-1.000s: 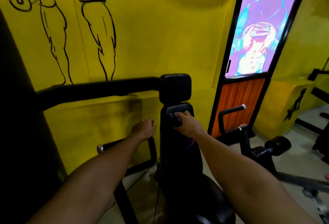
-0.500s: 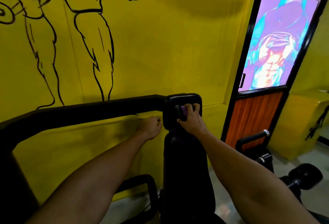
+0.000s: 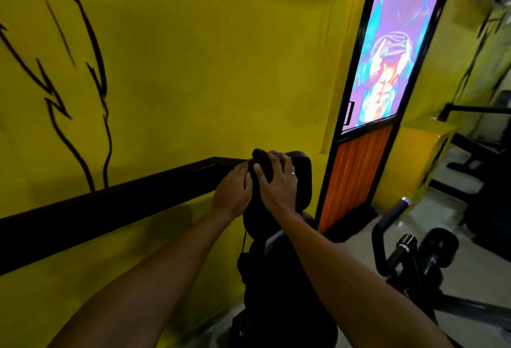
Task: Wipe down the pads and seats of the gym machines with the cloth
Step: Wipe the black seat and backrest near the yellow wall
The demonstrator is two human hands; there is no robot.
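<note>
Nearest me, my two forearms reach up and away from the lower edge, and between them the black back pad (image 3: 276, 286) of the machine stands upright. Just above it sits the smaller head pad (image 3: 304, 181), also black, and both my hands meet at its upper left corner. My right hand (image 3: 279, 184) lies over the front of that pad, a ring (image 3: 293, 173) showing on one finger. Its fingers (image 3: 276, 158) curl over the cloth (image 3: 261, 162), a dark bunched lump, and the thumb comes up under it, so the cloth is held at the pad's top edge. My left hand (image 3: 233, 191) is just beside the right, touching it. Its bent fingertips lie against the cloth's left side, but I cannot tell whether they grip it. A black rail (image 3: 110, 209) runs from the head pad off to the left along the yellow wall (image 3: 207, 57), which bears a black line drawing. To the right, on the pale floor (image 3: 470, 270), stand a chrome-capped handle (image 3: 394, 215) and a black roller pad (image 3: 439, 248). Farther off on the right is a black-framed door (image 3: 358, 51) with a bright poster (image 3: 392, 51) above an orange panel (image 3: 356, 176).
</note>
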